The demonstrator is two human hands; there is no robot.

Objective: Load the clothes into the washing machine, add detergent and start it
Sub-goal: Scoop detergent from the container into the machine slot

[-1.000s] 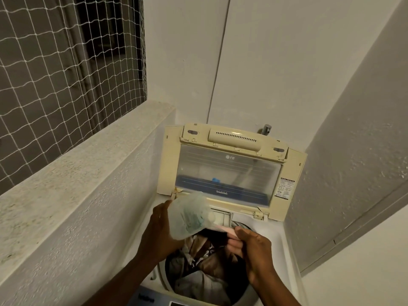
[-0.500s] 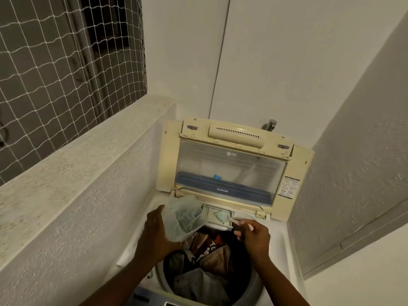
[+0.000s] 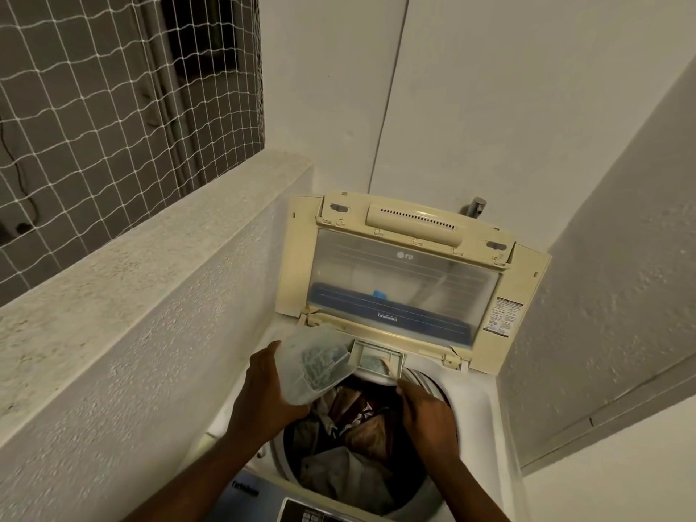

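Note:
The top-loading washing machine [image 3: 486,405] has its lid [image 3: 527,288] raised. Its drum holds brown, dark and grey clothes [image 3: 361,442]. My left hand [image 3: 267,397] grips a translucent detergent container [image 3: 320,365] with blue-green powder, tilted toward the open detergent drawer [image 3: 376,357] at the drum's back rim. Some powder lies in the drawer. My right hand [image 3: 429,416] is just in front of the drawer and pinches a small pale scoop [image 3: 391,369], most of it hidden by the fingers.
A rough concrete ledge [image 3: 150,258] runs close along the machine's left side, with a netted window [image 3: 113,107] above it. White walls close in behind and on the right. A tap [image 3: 475,206] sticks out behind the lid. The control panel [image 3: 301,516] is at the bottom edge.
My right hand has moved with the scoop from beside the container down to the drawer's front. The left hand has lowered and tilted the container toward the drawer, and powder now shows in the drawer.

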